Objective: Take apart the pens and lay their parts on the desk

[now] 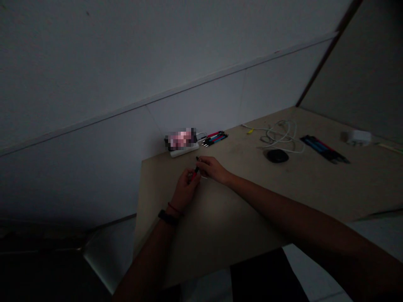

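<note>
Left hand [184, 187] and right hand [214, 168] pinch a red-and-black pen-like object [194, 173] together.

Tabletop [239, 205] smooth, faint sheen; wall [176, 42] matt; cable [281, 137] and plug [359, 137], smooth white plastic; red-and-black pen [194, 174], plastic-looking; bundled pens [216, 139], plastic-looking barrels, metallic tips glinting!

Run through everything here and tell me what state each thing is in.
Left hand: closed on red-and-black pen
Right hand: pinching its dark end
Screen: lit, propped, blurred
Pens beside screen: lying bunched
Pens at right: lying side by side
White cable: loosely looped
</note>
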Demonstrator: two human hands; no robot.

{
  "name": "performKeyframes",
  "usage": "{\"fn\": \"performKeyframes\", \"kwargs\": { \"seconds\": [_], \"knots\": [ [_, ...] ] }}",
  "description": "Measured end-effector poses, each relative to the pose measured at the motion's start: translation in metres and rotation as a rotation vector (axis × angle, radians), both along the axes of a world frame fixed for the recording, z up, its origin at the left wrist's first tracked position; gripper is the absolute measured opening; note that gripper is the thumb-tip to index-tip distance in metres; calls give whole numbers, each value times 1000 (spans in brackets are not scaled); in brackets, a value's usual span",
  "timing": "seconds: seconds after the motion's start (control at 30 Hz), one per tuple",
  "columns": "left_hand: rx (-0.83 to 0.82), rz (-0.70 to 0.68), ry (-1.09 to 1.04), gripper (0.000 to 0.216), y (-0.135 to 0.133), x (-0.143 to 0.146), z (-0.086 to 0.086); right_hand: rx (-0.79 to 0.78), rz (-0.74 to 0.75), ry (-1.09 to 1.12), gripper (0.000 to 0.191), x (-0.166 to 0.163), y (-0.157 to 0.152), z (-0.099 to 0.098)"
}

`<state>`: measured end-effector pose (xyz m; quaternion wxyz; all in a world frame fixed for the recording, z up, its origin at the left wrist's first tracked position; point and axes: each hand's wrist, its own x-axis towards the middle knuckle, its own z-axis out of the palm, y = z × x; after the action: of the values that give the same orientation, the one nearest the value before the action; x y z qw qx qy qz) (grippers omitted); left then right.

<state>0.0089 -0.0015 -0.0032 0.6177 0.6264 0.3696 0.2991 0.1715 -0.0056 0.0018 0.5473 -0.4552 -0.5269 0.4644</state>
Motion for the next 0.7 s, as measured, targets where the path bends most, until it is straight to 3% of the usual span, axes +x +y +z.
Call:
{"fn": "performKeyframes", "kwargs": {
  "seconds": [0.37, 0.57, 0.7],
  "knots": [
    [50, -63, 75, 55, -3, -4, 5, -10, 10, -77, 48, 0, -1, 2],
    [47, -48, 38, 52, -5, -2, 6, -30, 106, -30, 48, -2, -2, 3],
    [50, -59, 51, 52, -4, -2, 4, -6, 91, -156, 54, -2, -2, 3]
  ]
}}
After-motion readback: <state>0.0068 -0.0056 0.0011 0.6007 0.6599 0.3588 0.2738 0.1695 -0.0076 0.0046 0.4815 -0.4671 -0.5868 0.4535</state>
